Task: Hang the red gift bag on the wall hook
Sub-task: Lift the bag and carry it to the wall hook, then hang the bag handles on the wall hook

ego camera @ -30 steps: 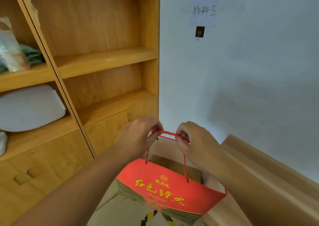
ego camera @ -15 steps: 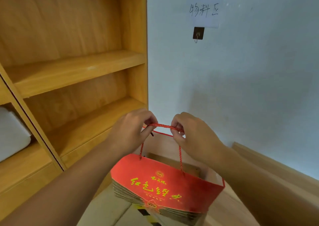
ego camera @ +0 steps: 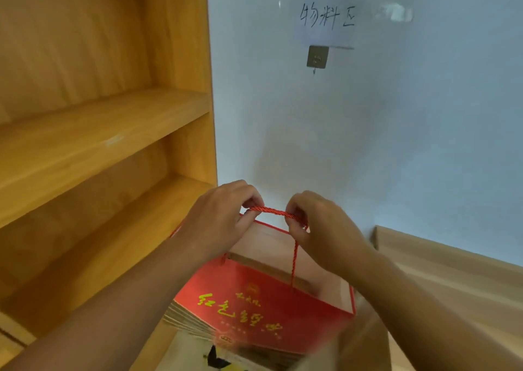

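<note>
Both hands pinch the twisted red rope handle (ego camera: 273,211) of the red gift bag (ego camera: 263,305) in the lower centre of the frame. The left hand (ego camera: 219,220) grips the handle's left end with fingers curled tight around it, and the right hand (ego camera: 319,230) grips the right end the same way, so a short stretch of rope arches between them. From the right hand one strand of the cord drops straight down to the bag's near panel, which carries yellow characters. The bag hangs open below the hands, its light brown inside showing, and its lower edge is blurred.

The wall hook (ego camera: 317,57) sits in the upper centre of the frame on the pale wall (ego camera: 424,144), just under a taped paper label (ego camera: 328,16) with handwritten characters. The bag's handle is well below the hook and not on it.

Compared with half a second ago, the hook and label appear larger and lower in the frame, and the hook is now more directly above the hands. The wooden shelf unit (ego camera: 99,132) fills the left of the frame more closely, and the white object seen at the left edge earlier is out of view. The hands hold the handle as before, slightly further right in the frame. A wooden ledge (ego camera: 452,266) runs along the wall at the lower right.
</note>
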The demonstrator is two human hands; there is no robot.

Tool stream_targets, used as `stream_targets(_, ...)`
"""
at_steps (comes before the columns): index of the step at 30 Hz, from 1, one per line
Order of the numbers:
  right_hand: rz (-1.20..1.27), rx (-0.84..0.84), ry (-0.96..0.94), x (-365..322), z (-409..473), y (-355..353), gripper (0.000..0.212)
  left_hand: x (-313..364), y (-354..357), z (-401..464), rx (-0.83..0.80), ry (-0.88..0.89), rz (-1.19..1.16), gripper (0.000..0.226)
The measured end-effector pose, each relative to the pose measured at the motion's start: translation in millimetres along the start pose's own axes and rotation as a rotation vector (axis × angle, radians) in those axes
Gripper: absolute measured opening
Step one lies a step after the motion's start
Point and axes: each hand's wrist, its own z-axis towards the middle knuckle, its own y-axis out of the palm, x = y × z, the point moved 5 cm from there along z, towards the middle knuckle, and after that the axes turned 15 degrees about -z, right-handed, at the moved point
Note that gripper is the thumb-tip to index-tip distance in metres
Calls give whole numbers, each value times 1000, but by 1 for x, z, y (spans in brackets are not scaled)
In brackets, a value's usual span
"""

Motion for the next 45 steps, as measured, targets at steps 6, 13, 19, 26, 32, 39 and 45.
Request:
stream_targets(6, -9, 28, 31, -15, 33, 4, 4, -31, -18, 22, 70, 27, -79, 11)
stream_targets(13, -6, 95, 67, -14, 60, 1, 3, -44, -28, 46, 72, 34, -68, 12)
stream_targets(19, -37, 141, 104, 12, 78, -11, 3, -42, -15, 81, 81, 68, -114, 8)
stream_targets(26, -48, 190, 94, 51, 111, -22, 7, -38, 0, 139, 50, 81, -201, 7)
stream_targets(32, -54, 214, 120, 79, 152, -21, 7, -53, 7, 188, 66, 66, -271, 11)
stream_targets(39, -97, 249, 164, 111, 218, -11, 5, -90, 8, 262, 8, 153, -274, 12)
stream_targets(45, -130, 266, 225, 139, 286, -16, 4, -118, 0, 338, -22, 208, -308, 11)
